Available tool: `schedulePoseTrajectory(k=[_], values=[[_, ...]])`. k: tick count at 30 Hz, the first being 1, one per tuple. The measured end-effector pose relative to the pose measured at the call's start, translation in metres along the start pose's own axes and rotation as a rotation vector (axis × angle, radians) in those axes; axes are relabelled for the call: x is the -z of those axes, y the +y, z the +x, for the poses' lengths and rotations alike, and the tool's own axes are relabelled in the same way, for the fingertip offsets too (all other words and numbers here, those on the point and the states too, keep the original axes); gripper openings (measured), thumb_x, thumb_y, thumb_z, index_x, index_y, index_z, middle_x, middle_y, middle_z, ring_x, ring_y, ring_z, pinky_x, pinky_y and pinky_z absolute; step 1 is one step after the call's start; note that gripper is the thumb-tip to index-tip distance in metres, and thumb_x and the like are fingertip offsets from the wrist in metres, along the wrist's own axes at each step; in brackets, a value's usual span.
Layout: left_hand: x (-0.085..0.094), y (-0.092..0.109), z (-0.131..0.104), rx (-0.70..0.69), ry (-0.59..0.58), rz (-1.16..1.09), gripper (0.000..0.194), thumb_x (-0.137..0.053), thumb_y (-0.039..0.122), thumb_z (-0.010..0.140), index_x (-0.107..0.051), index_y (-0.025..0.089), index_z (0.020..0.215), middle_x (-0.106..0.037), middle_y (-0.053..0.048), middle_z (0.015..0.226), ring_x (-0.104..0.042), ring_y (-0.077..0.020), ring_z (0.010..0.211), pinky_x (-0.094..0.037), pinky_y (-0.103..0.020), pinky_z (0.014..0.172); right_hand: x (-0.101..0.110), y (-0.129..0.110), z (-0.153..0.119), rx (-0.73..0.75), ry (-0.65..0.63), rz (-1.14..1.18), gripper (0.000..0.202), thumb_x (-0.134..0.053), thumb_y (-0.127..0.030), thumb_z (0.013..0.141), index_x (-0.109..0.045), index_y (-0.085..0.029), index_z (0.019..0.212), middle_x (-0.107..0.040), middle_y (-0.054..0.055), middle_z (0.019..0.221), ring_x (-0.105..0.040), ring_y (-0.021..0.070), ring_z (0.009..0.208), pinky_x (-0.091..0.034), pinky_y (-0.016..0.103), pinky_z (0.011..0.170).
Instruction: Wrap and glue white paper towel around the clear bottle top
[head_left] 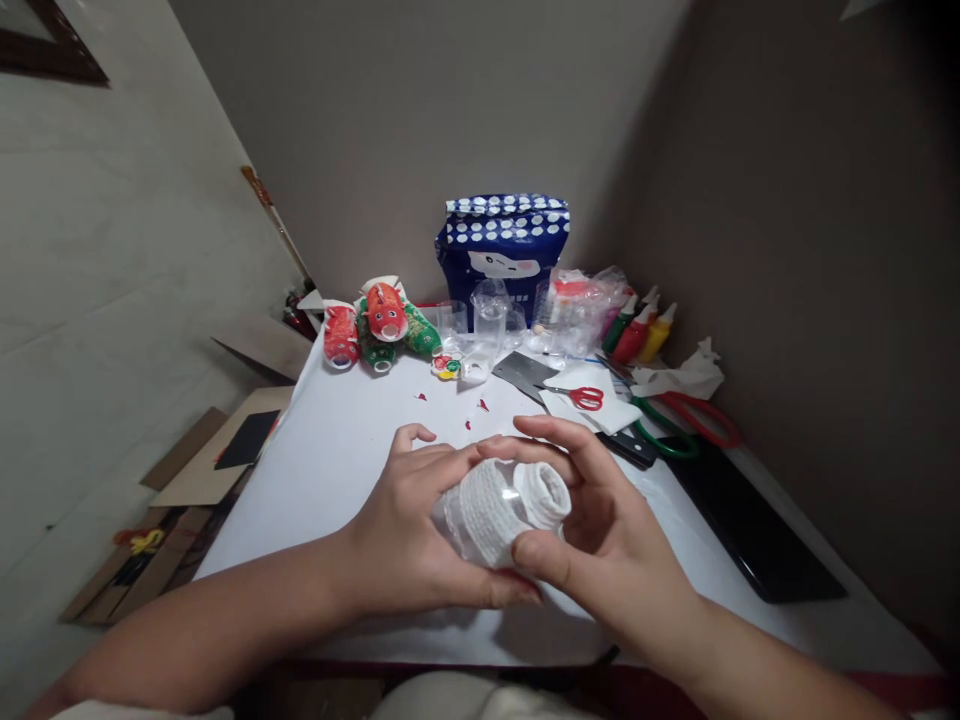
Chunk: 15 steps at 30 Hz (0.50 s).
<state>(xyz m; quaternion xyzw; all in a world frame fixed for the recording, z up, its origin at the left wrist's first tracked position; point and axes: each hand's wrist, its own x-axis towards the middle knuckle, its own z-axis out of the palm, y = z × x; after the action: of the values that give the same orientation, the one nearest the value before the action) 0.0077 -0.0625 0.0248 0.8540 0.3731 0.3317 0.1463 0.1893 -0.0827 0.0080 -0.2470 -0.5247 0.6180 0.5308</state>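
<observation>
Above the front of the white-covered table, a clear plastic bottle (pixel 487 515) lies tilted in my hands, its mouth toward the right. White, crinkled wrapping goes round its body and its neck; a bare clear band shows at the shoulder. My left hand (pixel 420 510) is closed round the body from the left, thumb below and fingers over the top. From the right, my right hand (pixel 607 510) cups the neck end. Its thumb presses near the neck, its index finger is raised, and its other fingers are partly hidden behind the bottle.
Painted red and green animal-shaped figures (pixel 386 312) stand at the back left. Clear plastic cups (pixel 490 325) stand before a blue bag (pixel 502 250). Red-handled scissors (pixel 585 398), paint bottles (pixel 636 332), a black cleaver-like blade (pixel 525 375) and a black tray-like slab (pixel 757 530) lie rightward.
</observation>
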Motion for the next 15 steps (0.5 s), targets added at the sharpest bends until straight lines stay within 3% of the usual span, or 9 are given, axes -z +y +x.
schedulePoseTrajectory(k=[5,11,15], values=[[-0.0007,-0.0031,-0.0009,-0.029,0.016,-0.022,0.072,-0.087,0.059,0.047,-0.062,0.024,0.105,-0.070,0.004,0.075,-0.062,-0.0182,0.065,-0.031,-0.041,0.086,-0.0006,0.0013,-0.0004,0.033,0.024,0.021,0.060,-0.079,-0.010,0.073,-0.054,-0.036,0.121,-0.067,-0.001,0.123,-0.060,0.0159,0.118,-0.050,0.029,0.098],[-0.0027,-0.0031,0.0006,-0.062,0.050,0.007,0.061,-0.084,0.060,0.049,-0.061,0.020,0.090,-0.066,0.004,0.068,-0.058,-0.0162,0.059,-0.033,-0.040,0.081,-0.0001,0.0031,-0.0019,0.058,0.025,0.031,0.061,-0.080,-0.008,0.072,-0.055,-0.035,0.120,-0.067,-0.001,0.124,-0.060,0.0149,0.118,-0.050,0.027,0.098],[-0.0037,-0.0043,0.0010,-0.108,0.097,0.006,0.067,-0.083,0.062,0.050,-0.060,0.019,0.096,-0.067,0.003,0.070,-0.059,-0.0166,0.059,-0.035,-0.042,0.081,-0.0007,0.0041,-0.0020,0.059,0.029,0.102,0.062,-0.081,-0.006,0.071,-0.056,-0.036,0.120,-0.068,-0.002,0.124,-0.061,0.0129,0.119,-0.052,0.023,0.096]])
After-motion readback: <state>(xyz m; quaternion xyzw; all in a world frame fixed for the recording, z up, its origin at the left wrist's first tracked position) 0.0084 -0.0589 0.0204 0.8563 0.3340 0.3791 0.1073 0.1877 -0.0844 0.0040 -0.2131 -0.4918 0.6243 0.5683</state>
